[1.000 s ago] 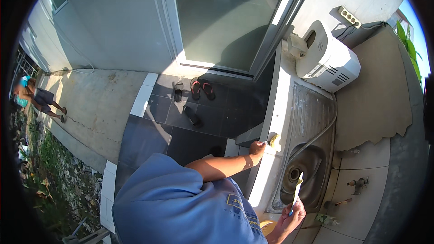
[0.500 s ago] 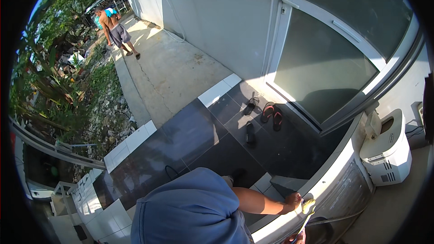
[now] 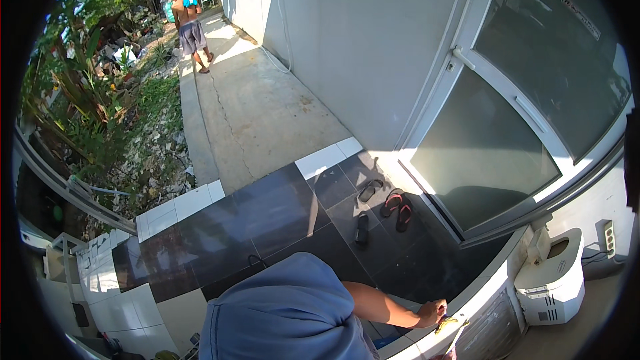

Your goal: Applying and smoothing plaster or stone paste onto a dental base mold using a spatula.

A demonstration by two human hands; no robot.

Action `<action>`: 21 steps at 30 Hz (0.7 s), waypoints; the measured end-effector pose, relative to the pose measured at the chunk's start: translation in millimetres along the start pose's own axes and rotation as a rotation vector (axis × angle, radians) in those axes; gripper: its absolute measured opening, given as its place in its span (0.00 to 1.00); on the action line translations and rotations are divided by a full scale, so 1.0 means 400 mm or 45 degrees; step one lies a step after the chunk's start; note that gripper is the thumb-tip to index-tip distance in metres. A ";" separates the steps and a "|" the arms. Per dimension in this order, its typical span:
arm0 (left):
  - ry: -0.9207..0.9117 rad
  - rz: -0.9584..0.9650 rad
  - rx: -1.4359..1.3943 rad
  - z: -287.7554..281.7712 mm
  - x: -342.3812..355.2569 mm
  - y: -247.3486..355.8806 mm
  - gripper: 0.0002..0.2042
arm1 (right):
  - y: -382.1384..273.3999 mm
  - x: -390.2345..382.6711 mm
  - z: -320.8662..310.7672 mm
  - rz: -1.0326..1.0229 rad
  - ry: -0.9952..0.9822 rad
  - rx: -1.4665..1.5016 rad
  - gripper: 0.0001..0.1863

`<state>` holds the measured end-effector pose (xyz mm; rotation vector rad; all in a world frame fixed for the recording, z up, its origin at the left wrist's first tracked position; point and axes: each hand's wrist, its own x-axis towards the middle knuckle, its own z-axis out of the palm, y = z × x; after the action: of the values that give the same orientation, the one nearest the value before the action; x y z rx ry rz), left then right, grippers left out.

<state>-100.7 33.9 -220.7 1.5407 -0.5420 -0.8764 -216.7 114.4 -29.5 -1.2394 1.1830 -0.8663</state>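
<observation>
My left hand (image 3: 432, 313) reaches out to the right from a blue sleeve (image 3: 283, 300) and is closed at the top of the low white wall (image 3: 485, 290). Whatever its fingers hold is too small to make out. Right beside it, on the wall's edge, is the yellowish head of a brush-like tool (image 3: 449, 325). Its thin pale handle runs down to my right hand (image 3: 449, 355), which is mostly cut off by the lower edge and closed around the handle.
A white plastic box-shaped unit (image 3: 550, 287) stands beyond the wall, near a power strip (image 3: 609, 239). Sandals (image 3: 397, 211) lie on dark tiles before a glass door (image 3: 493, 147). Another person (image 3: 190, 27) is on the concrete path, beside plants and rubble (image 3: 150, 140).
My view has shifted, so the wall and box appear lower. The tool's head now sits lower in view, still near my left hand. The other person has stepped farther along the path.
</observation>
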 end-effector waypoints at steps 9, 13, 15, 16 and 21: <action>0.412 0.263 -0.316 -0.361 0.028 0.116 0.04 | 0.008 0.058 0.197 0.047 -0.104 0.165 0.07; 0.656 0.172 -0.164 -0.487 0.033 0.085 0.06 | 0.029 0.116 0.217 0.327 -0.347 -0.148 0.12; 0.683 0.143 -0.219 -0.537 0.002 0.103 0.07 | 0.051 0.141 0.230 0.112 -0.427 -0.172 0.13; 0.692 0.114 -0.273 -0.567 -0.017 0.116 0.08 | 0.049 0.148 0.233 0.083 -0.484 -0.119 0.13; 0.785 -0.030 -0.768 -0.647 -0.108 0.153 0.11 | 0.033 0.174 0.253 -0.037 -0.740 0.126 0.13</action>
<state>84.7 217.5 -153.4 1.1644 0.1819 -0.4709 -104.8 73.8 -62.4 -1.3098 0.6497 -0.5208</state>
